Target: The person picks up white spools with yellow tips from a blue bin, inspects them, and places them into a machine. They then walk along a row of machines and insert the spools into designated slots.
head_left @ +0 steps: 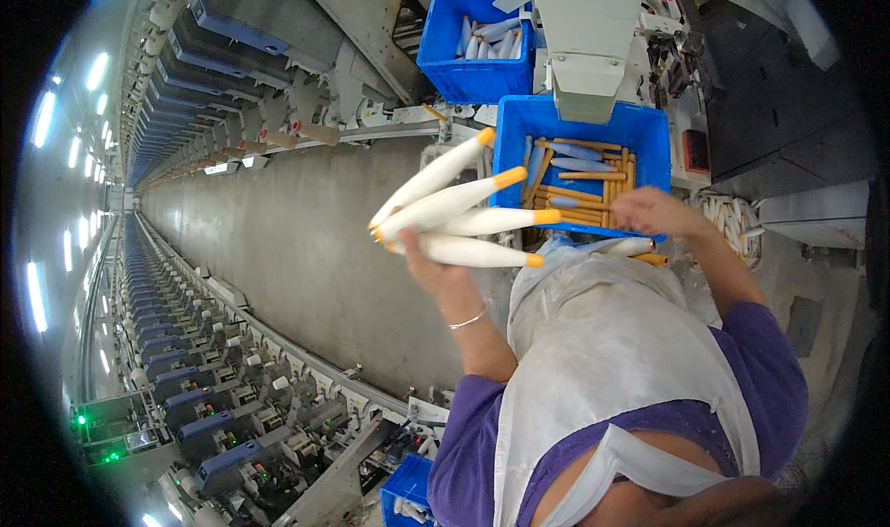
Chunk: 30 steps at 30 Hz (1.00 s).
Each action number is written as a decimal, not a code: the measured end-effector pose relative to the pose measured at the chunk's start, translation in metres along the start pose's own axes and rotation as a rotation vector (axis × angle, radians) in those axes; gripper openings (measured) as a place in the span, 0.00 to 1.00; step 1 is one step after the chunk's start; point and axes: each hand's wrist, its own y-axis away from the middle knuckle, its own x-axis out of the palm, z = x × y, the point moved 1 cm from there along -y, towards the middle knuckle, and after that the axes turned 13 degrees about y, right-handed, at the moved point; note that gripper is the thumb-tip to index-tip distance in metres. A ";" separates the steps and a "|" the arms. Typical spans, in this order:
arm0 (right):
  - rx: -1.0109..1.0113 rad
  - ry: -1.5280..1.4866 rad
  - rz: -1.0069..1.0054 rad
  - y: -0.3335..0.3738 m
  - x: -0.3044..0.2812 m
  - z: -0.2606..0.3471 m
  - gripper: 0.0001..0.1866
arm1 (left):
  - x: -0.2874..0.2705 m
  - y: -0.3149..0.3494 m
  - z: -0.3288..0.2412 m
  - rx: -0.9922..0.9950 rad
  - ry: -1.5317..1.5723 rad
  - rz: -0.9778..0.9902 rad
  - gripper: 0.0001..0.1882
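Note:
My left hand [434,266] grips several yarn bobbins [452,208] by one end, and they fan out toward the right. Each is wound with white yarn, fat in the middle, with a yellow-orange tube showing at the tip. Over the right edge of a blue crate [669,156] is my right hand [656,212], its fingers curled and slightly blurred; whether anything small is in them is hidden. Inside that crate lie bare orange tubes [582,193] and a few bobbins with pale bluish-white yarn [577,151].
Behind stands a second blue crate [475,84] of bobbins, partly under a grey machine housing [586,73]. More bobbins lie against my apron [621,342]. Long rows of winding machines [199,416] flank a grey floor aisle [297,249]. A container of white bobbins [732,221] sits at right, another blue crate [405,486] lower left.

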 end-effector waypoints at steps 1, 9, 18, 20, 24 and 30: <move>0.068 -0.169 -0.086 0.005 -0.011 -0.014 0.09 | -0.001 -0.002 -0.009 0.056 -0.026 -0.007 0.32; 0.073 0.523 -0.852 0.005 -0.057 -0.090 0.10 | 0.002 -0.001 -0.012 0.111 -0.067 -0.018 0.33; 0.497 0.361 -1.141 0.044 -0.130 -0.149 0.13 | -0.011 -0.006 -0.043 0.216 -0.093 0.024 0.34; 0.362 0.536 -1.165 0.044 -0.127 -0.130 0.12 | -0.014 -0.008 -0.050 0.210 -0.078 0.062 0.34; -0.279 0.345 -0.579 -0.029 -0.045 -0.042 0.19 | -0.014 -0.012 -0.040 0.062 -0.025 0.115 0.31; -0.679 -0.075 -0.195 -0.113 0.052 0.084 0.24 | -0.015 -0.022 -0.024 -0.152 0.149 0.246 0.26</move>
